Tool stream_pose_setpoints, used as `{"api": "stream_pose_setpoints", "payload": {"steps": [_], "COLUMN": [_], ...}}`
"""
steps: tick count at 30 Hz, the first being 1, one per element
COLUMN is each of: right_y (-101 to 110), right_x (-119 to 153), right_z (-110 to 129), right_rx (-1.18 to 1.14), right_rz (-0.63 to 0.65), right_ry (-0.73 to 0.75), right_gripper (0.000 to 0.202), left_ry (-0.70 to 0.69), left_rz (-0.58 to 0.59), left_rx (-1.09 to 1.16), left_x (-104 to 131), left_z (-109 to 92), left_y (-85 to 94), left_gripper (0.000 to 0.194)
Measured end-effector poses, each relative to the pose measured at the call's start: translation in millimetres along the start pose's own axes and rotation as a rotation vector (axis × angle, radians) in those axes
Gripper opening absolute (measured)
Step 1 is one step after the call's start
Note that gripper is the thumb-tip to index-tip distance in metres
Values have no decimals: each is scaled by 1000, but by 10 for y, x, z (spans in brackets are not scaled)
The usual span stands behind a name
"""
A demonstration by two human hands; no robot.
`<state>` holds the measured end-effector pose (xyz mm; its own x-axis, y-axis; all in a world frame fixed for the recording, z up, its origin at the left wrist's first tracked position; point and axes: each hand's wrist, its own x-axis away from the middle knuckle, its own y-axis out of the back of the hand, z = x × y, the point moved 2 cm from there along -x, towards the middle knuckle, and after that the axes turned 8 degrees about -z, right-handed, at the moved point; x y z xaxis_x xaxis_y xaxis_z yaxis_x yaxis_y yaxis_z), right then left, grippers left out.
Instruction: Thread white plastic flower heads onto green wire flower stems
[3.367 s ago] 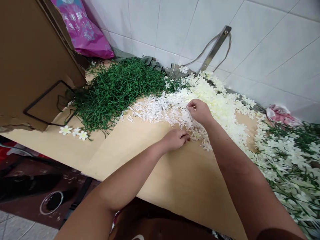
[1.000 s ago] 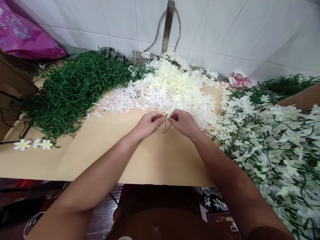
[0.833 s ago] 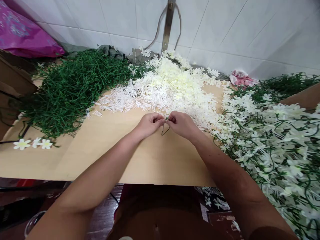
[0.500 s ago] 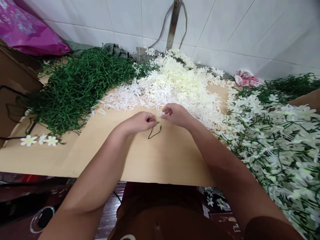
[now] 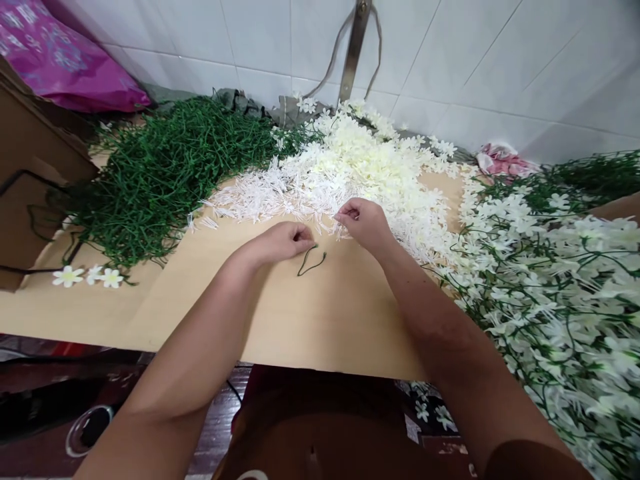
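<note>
Our left hand (image 5: 286,241) pinches a thin, bent, wiry green stem (image 5: 310,269) over the smooth tan tabletop (image 5: 340,313), before a heap of thready white slivers (image 5: 260,193); our right hand (image 5: 369,223), its grip narrow, contents unclear, is at the heap's near edge, with tangled greenery (image 5: 185,160) to its left.

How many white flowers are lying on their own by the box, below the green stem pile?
3, in a short row: the leftmost flower, the middle flower and the rightmost flower. More could be hidden under the green stem pile.
</note>
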<state>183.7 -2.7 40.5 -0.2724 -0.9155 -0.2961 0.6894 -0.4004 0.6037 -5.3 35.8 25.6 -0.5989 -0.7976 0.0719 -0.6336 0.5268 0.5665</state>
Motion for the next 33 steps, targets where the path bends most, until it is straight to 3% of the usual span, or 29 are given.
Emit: {"api": "stream_pose_setpoints", "payload": {"steps": [4,7,13,16,19,21,26,29,33], "right_y": [82,87,84,91,91,85,124,158,106], "right_x": [7,18,65,53,17,0,8,56,148], "right_z": [-124,-241,-316,-304,-300,-306,-310,-275,-200], "right_rx": [-154,-257,-429,-469,-526,-555,-493,-416,-411], "right_rz": [-63,-96,-62,-18,-21,-15,-76,-162,-95], "right_ry": [-95,-162,-293,-298,-254,-234,-147,-79,-46], "right_gripper": [18,20,35,35,32,30,16,11,8], "left_ry": [34,-3,-4,-26,6,47,173,206,176], "left_rz": [-465,-615,-565,-655,-721,-678,-524,-496,-498], "left_rx": [-142,-260,-341,-332,-147,107,589,674,720], "left_x": [-248,-488,-768,-740,-651,-574,-356,-276,-252], "left_z": [1,-75,-125,-144,-205,-252,-306,-292,-279], "left_y": [107,117,89,213,351,375,199,67,-60], "left_gripper": [12,20,4,13,17,17,13,16,21]}}
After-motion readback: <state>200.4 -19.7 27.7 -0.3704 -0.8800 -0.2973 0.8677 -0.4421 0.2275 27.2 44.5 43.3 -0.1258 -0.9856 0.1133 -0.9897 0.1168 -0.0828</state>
